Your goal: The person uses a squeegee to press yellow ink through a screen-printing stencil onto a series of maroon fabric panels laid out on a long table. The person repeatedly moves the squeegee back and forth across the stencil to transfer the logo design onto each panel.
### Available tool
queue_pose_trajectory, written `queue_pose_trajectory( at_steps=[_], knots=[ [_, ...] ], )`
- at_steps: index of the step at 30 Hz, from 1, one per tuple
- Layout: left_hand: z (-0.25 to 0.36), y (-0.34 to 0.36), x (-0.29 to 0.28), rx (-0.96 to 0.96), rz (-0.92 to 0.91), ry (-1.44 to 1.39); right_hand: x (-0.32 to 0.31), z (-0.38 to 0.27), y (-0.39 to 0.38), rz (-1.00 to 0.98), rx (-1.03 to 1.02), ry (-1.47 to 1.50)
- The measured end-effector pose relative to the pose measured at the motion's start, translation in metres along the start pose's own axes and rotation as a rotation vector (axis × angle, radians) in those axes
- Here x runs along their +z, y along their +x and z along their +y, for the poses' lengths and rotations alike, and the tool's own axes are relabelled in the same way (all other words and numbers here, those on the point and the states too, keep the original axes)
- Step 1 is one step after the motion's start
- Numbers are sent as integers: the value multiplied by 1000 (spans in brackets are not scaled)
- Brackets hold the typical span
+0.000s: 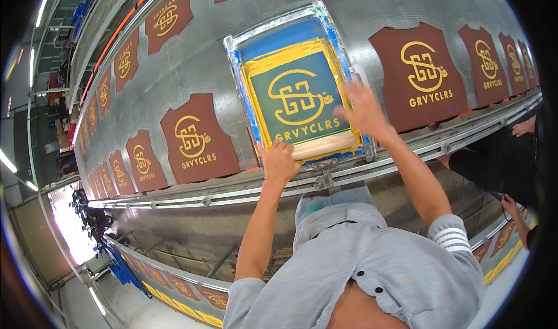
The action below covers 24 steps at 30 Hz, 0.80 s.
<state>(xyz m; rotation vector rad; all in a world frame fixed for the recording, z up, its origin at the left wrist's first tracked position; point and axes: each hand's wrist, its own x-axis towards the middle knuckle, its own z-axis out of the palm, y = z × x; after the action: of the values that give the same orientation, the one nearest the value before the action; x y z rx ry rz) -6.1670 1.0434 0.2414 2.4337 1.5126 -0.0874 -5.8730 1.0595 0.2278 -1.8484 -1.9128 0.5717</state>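
Observation:
A printing screen with a metal frame (231, 56), a blue and green face and yellow ink around a yellow design lies on the long metal table (221, 79). A pale wooden squeegee (325, 146) rests across its lower part. My left hand (280, 161) grips the squeegee's left end. My right hand (366, 111) is blurred over the screen's right side, above the squeegee, with its fingers apart.
Maroon fabric pieces (418, 67) with yellow prints line the table on both sides. A metal rail (395, 160) runs along the near edge. At the right, a co-worker in black (488, 166) stands with hands near the table. A lower row of printed pieces (180, 285) shows behind me.

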Motion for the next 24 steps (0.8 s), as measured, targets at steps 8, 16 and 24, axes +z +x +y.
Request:
queue_pose_trajectory(
  at_steps=[8,16,24],
  knots=[
    [21,3,28,45,35,-101,36,91,60,378,430,324],
    [-72,-27,-4,-46,10,-147,65,-29,89,527,404,464],
    [-311,-97,-33,13,38,-35,234,-208,138,460,427,618]
  ],
)
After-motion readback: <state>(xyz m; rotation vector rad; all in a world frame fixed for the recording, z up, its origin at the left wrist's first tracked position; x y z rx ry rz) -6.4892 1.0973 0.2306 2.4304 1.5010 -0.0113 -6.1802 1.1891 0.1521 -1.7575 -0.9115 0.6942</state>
